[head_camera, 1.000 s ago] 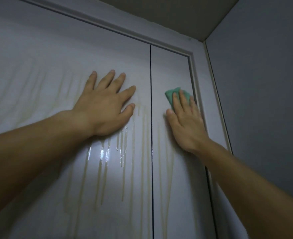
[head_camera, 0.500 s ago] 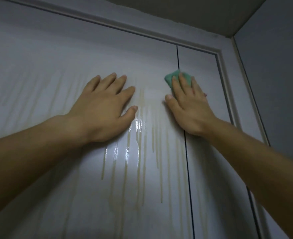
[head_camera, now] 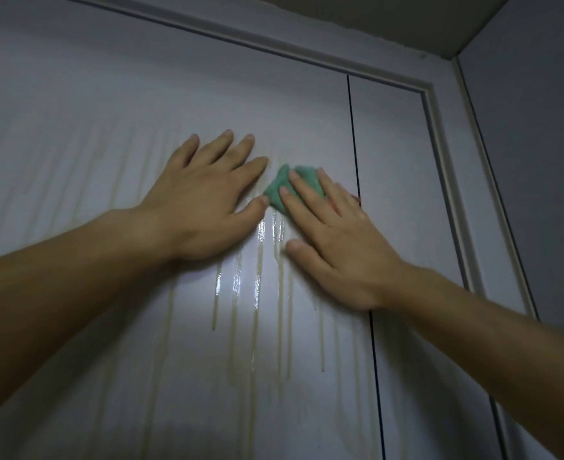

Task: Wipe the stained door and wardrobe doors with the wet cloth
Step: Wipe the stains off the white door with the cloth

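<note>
Two white wardrobe doors fill the view, a wide left door (head_camera: 91, 111) and a narrow right door (head_camera: 393, 161), split by a dark vertical gap. Yellowish drip stains (head_camera: 257, 310) run down the left door, some glistening wet. My left hand (head_camera: 204, 200) lies flat on the left door with fingers spread. My right hand (head_camera: 337, 240) presses a green cloth (head_camera: 280, 190) flat against the left door, just right of my left thumb. Straight fingers cover most of the cloth.
A moulded white frame (head_camera: 440, 144) borders the doors at the top and right. A grey side wall (head_camera: 539, 161) stands close on the right, and the ceiling (head_camera: 406, 14) is just above.
My right hand has slid the cloth leftward, from the narrow right door across the gap onto the left door beside my left hand. My left hand has stayed flat in place.
</note>
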Motion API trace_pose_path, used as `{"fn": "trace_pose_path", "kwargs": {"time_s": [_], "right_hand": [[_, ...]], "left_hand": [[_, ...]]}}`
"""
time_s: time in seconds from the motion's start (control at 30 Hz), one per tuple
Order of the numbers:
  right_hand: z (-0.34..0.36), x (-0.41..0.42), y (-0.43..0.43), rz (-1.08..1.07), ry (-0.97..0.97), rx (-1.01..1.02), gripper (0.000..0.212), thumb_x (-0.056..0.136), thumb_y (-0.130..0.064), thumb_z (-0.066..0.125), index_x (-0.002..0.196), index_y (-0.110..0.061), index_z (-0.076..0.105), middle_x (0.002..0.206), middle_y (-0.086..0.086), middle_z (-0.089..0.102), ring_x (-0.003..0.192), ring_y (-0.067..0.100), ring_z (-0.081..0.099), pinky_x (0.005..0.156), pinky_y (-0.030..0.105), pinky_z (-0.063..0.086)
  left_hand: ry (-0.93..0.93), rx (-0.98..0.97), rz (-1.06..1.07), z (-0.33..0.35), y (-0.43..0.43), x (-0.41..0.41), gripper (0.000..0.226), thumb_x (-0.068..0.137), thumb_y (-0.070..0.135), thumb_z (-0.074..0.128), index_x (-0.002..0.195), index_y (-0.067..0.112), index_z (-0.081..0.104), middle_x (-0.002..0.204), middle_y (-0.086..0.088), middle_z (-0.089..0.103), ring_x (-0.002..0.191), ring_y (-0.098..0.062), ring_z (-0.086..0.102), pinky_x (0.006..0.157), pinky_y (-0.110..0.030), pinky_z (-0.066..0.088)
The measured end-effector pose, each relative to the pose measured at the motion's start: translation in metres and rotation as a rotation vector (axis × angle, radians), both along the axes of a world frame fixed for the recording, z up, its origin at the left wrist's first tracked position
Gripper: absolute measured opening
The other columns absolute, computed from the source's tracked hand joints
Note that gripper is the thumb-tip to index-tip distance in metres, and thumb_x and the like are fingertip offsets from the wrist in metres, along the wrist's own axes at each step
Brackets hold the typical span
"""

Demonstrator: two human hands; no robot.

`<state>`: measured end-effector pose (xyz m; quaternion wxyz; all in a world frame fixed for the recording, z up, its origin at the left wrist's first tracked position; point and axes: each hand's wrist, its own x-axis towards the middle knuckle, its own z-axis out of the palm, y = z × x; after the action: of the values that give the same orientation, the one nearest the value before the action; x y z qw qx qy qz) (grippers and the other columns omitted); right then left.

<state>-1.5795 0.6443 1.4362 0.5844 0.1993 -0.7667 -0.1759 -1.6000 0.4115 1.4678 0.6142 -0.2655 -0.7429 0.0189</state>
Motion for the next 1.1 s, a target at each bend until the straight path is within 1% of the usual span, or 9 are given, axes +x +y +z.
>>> {"fn": "trace_pose_path", "kwargs": {"time_s": [0.07, 0.23, 0.3, 0.43, 0.63, 0.8, 0.9, 1.0, 1.1], "right_hand": [[0.017, 0.001, 0.007, -0.019, 0.014, 0.013, 0.072, 0.098, -0.062, 0.009, 0.162, -0.031, 0.0, 0.17, -0.009, -0.008, 0.156, 0.018, -0.015, 0.126, 0.036, -0.009], [0.096, -0.006, -0.007, 0.002, 0.029, -0.278, 0.063, 0.107, -0.052, 0.017, 0.163, -0.026, 0.001, 0.171, -0.004, -0.007, 0.157, 0.025, -0.012, 0.127, 0.043, -0.006], [0.075, -0.006, -0.018, 0.009, 0.028, -0.209, 0.064, 0.106, -0.052, 0.017, 0.163, -0.027, 0.0, 0.171, -0.004, -0.008, 0.156, 0.025, -0.014, 0.127, 0.043, -0.006], [0.01, 0.0, 0.002, 0.007, -0.002, 0.074, 0.066, 0.104, -0.055, 0.016, 0.162, -0.029, -0.001, 0.171, -0.008, -0.008, 0.155, 0.017, -0.018, 0.126, 0.037, -0.01], [0.06, -0.003, 0.0, 0.04, 0.001, -0.282, 0.065, 0.105, -0.054, 0.015, 0.162, -0.027, -0.002, 0.171, -0.004, -0.008, 0.156, 0.023, -0.015, 0.127, 0.048, -0.003], [-0.025, 0.002, 0.021, 0.039, -0.021, -0.072, 0.065, 0.104, -0.055, 0.016, 0.162, -0.03, -0.002, 0.17, -0.008, -0.01, 0.155, 0.018, -0.019, 0.127, 0.04, -0.009], [-0.001, 0.001, 0.058, 0.01, 0.01, -0.253, 0.063, 0.102, -0.058, 0.009, 0.158, -0.035, -0.009, 0.17, -0.009, -0.012, 0.155, 0.018, -0.018, 0.127, 0.044, -0.007], [0.003, 0.005, 0.058, 0.051, -0.007, -0.489, 0.061, 0.106, -0.056, 0.01, 0.159, -0.034, -0.011, 0.169, -0.009, -0.017, 0.154, 0.017, -0.021, 0.124, 0.042, -0.013], [-0.053, 0.01, 0.029, 0.038, -0.018, -0.324, 0.068, 0.101, -0.061, 0.006, 0.159, -0.034, -0.015, 0.166, -0.012, -0.024, 0.152, 0.014, -0.029, 0.117, 0.031, -0.023]], "left_hand": [[0.005, 0.012, -0.02, 0.0, -0.001, -0.001, 0.087, 0.086, 0.065, 0.012, 0.16, 0.024, 0.025, 0.173, 0.002, 0.008, 0.159, -0.018, 0.002, 0.128, -0.046, 0.002], [-0.012, 0.014, -0.035, 0.001, -0.003, -0.001, 0.086, 0.091, 0.062, 0.019, 0.164, 0.018, 0.014, 0.173, 0.003, 0.007, 0.159, -0.013, 0.001, 0.128, -0.039, -0.002], [-0.035, 0.021, -0.057, 0.002, -0.003, 0.001, 0.088, 0.089, 0.062, 0.017, 0.164, 0.017, 0.012, 0.173, 0.002, 0.008, 0.159, -0.013, 0.001, 0.128, -0.038, -0.003], [-0.029, 0.03, -0.059, -0.002, -0.008, 0.002, 0.088, 0.09, 0.063, 0.015, 0.164, 0.015, 0.013, 0.172, -0.002, 0.011, 0.159, -0.014, 0.004, 0.128, -0.04, -0.005], [-0.003, 0.026, -0.061, -0.021, 0.007, 0.006, 0.085, 0.092, 0.063, 0.011, 0.162, 0.017, 0.023, 0.172, -0.007, 0.013, 0.159, -0.021, 0.004, 0.129, -0.047, -0.001], [-0.017, -0.012, -0.035, -0.035, 0.014, 0.004, 0.084, 0.09, 0.064, 0.005, 0.162, 0.024, 0.022, 0.173, -0.005, 0.008, 0.16, -0.021, 0.001, 0.129, -0.047, -0.001], [-0.003, -0.009, -0.023, -0.037, 0.015, 0.001, 0.08, 0.093, 0.062, 0.007, 0.162, 0.024, 0.022, 0.173, -0.004, 0.007, 0.16, -0.021, 0.0, 0.129, -0.047, -0.001], [-0.007, -0.001, -0.018, -0.037, 0.016, 0.003, 0.078, 0.095, 0.059, 0.011, 0.161, 0.022, 0.026, 0.172, -0.005, 0.01, 0.16, -0.022, 0.002, 0.129, -0.048, 0.0], [0.005, 0.005, -0.016, -0.038, 0.017, 0.003, 0.078, 0.094, 0.059, 0.011, 0.161, 0.022, 0.025, 0.173, -0.006, 0.01, 0.16, -0.022, 0.002, 0.129, -0.048, 0.0]]}}
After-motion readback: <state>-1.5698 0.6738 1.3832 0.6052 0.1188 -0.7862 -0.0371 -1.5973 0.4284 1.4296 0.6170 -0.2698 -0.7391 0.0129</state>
